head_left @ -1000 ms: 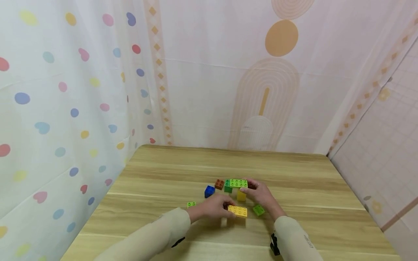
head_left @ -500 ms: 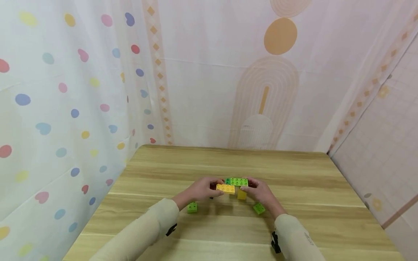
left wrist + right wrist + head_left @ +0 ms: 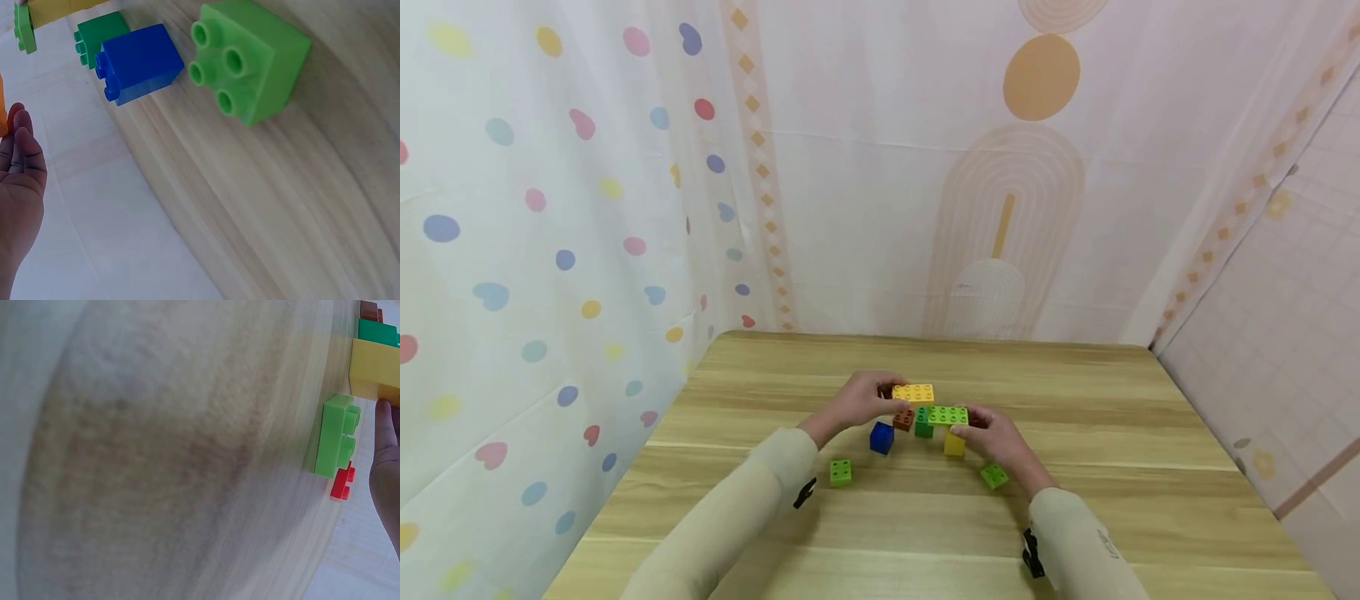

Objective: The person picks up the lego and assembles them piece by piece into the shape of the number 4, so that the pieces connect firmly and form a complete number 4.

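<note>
In the head view my left hand (image 3: pixel 859 400) pinches a yellow-orange toy building brick (image 3: pixel 913 392), raised above the far side of the group of bricks. That brick barely enters the left wrist view. My right hand (image 3: pixel 997 437) grips the right end of a long light green brick (image 3: pixel 948 415), thumb in front and fingers behind. Beneath this brick stands a yellow brick (image 3: pixel 954 443), with a dark green brick (image 3: pixel 923 422) at its left. In the right wrist view a fingertip lies right at the yellow brick's edge. A brown brick (image 3: pixel 903 419) sits below the raised one in the head view.
Left of the brown brick stands a blue brick (image 3: pixel 882 437). Two small light green bricks lie nearer, one at left (image 3: pixel 840 472) and one by the right wrist (image 3: pixel 994 476). A red brick (image 3: pixel 342 482) shows in the right wrist view. Curtains hang behind the wooden table (image 3: pixel 880 542).
My left hand has carried the yellow-orange brick from the near side, leftward and away, to behind the brown brick. My right hand has stayed on the light green brick.
</note>
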A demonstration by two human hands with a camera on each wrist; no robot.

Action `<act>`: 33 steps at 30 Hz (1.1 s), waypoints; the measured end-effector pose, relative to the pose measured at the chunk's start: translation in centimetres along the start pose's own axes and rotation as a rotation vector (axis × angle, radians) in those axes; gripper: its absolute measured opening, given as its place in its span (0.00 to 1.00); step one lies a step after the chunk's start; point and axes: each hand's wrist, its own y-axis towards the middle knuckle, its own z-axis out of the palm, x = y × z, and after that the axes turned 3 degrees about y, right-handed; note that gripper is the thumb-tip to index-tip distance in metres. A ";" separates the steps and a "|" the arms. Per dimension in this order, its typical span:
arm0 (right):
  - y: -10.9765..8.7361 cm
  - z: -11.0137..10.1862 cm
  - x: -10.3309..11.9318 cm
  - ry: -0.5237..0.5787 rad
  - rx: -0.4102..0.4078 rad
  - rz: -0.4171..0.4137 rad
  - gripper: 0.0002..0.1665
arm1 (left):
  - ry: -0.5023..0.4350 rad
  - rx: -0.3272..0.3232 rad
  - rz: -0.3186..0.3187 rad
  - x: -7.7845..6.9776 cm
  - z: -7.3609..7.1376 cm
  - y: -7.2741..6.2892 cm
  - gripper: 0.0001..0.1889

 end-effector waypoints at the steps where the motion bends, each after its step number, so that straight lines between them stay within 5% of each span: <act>1: 0.0 0.0 0.0 0.002 0.001 0.000 0.22 | 0.001 0.002 -0.003 0.0 0.0 0.2 0.18; 18: -0.1 -0.1 -0.2 0.010 0.009 -0.013 0.23 | 0.018 0.078 -0.009 -0.7 1.6 0.7 0.20; 33: -0.1 -0.1 -0.1 0.010 0.009 0.000 0.25 | -0.117 0.112 -0.006 -0.7 2.6 0.9 0.21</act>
